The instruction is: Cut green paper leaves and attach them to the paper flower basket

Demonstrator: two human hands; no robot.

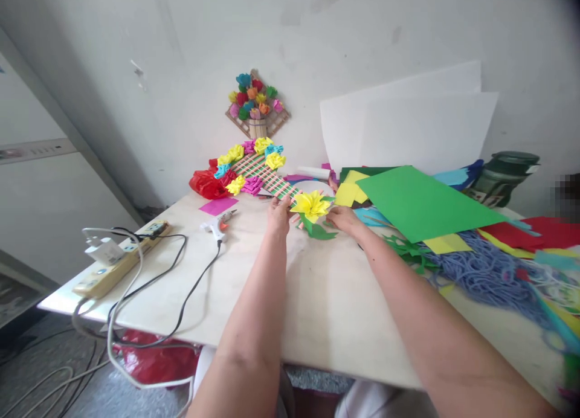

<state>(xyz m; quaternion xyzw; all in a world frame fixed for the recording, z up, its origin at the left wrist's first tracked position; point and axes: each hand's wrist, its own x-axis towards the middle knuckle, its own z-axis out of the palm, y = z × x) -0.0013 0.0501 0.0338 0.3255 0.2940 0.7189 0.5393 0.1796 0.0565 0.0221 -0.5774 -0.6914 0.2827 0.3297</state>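
**Yellow paper flower set at the lattice's near end**

Yellow paper flower (310,205) with green paper leaves (318,229) is seen at the near end of a pink-and-green woven lattice (267,177), which lies on the pale counter (326,297). The far end of the lattice is already edged with small paper flowers (254,155) in yellow, pink and blue, so that part appears done; the near end carries only the one large flower, and whether it is fixed in place cannot be told. A glue gun (218,225) lies to the left, untouched, its cord run toward a power strip (122,258).

The flower is flanked by both hands. The left hand (278,215) is laid against the lattice edge just left of the flower, fingers curled on the strips. The right hand (345,218) rests just right of it, fingertips touching the leaves; a firm pinch cannot be made out.

Sheets of green paper (421,203) and other coloured sheets are piled to the right, with blue yarn (489,267) beside them. A finished flower piece (256,104) hangs on the wall.
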